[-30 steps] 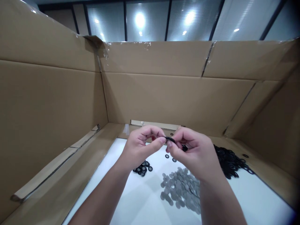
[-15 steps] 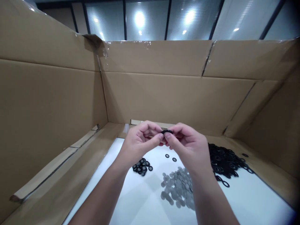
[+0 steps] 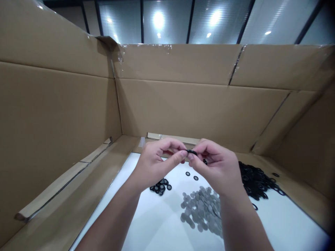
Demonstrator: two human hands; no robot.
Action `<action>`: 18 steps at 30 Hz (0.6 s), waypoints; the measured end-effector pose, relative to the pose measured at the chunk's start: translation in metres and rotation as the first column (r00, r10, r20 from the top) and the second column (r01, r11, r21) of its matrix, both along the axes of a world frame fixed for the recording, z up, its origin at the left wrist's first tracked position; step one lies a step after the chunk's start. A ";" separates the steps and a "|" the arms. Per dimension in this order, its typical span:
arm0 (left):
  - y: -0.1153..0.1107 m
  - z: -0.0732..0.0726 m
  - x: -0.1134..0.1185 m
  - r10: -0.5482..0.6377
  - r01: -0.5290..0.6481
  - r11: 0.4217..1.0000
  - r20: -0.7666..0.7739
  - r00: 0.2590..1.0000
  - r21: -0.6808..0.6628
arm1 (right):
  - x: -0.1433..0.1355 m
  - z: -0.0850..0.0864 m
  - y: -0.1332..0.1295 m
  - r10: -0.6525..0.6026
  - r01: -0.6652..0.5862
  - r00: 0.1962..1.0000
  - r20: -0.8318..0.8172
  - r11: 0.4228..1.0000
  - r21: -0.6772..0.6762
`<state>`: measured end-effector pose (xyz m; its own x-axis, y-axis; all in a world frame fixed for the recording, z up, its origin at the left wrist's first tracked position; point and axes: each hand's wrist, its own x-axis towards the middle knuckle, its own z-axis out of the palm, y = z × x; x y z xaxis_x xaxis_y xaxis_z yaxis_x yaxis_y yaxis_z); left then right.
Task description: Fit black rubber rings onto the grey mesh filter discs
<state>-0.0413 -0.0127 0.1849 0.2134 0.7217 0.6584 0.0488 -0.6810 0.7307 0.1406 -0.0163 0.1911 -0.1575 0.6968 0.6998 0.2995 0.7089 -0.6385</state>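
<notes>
Between the fingertips of both hands is a small black ring [image 3: 192, 152], seen nearly edge-on above the white surface. My left hand [image 3: 161, 158] pinches its left side with thumb and fingers. My right hand [image 3: 216, 162] grips its right side, the thumb along the near edge. Whether a disc sits inside the ring cannot be made out. Below the hands lies a spread of small grey translucent discs [image 3: 201, 209], partly covered by my right forearm. To the left is a little pile of black rings with grey centres [image 3: 160, 187]. Two similar ringed discs [image 3: 187, 173] lie apart near the middle.
A large heap of black rings [image 3: 258, 181] lies at the right, partly behind my right wrist. Cardboard walls [image 3: 170, 108] stand around the white surface [image 3: 154, 223] at left, back and right. A folded cardboard strip [image 3: 65, 177] runs along the left side.
Both hands have shifted slightly to the right and down in view, with the ring still between them. The whole scene has also moved a little to the right.
</notes>
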 end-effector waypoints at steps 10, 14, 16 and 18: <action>0.000 -0.001 0.002 0.028 -0.028 0.999 -0.024 0.999 0.018 | 0.006 0.012 -0.013 -0.069 0.071 0.994 0.079 0.997 -0.026; 0.003 0.000 -0.002 -0.115 0.119 0.988 0.039 0.993 -0.102 | 0.005 0.011 -0.010 -0.008 0.009 0.999 0.036 0.999 -0.045; 0.005 -0.001 -0.002 -0.122 0.134 0.980 0.087 0.989 -0.145 | 0.005 0.007 -0.005 0.043 -0.044 0.999 -0.019 0.997 -0.068; 0.006 -0.002 -0.001 -0.119 0.141 0.976 0.135 0.984 -0.168 | 0.005 0.002 0.001 0.097 -0.106 0.992 -0.085 0.989 -0.103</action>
<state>-0.0427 -0.0064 0.1828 0.2381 0.8003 0.5504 -0.1296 -0.5354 0.8346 0.1451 -0.0156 0.1935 -0.1784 0.7518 0.6348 0.1746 0.6591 -0.7315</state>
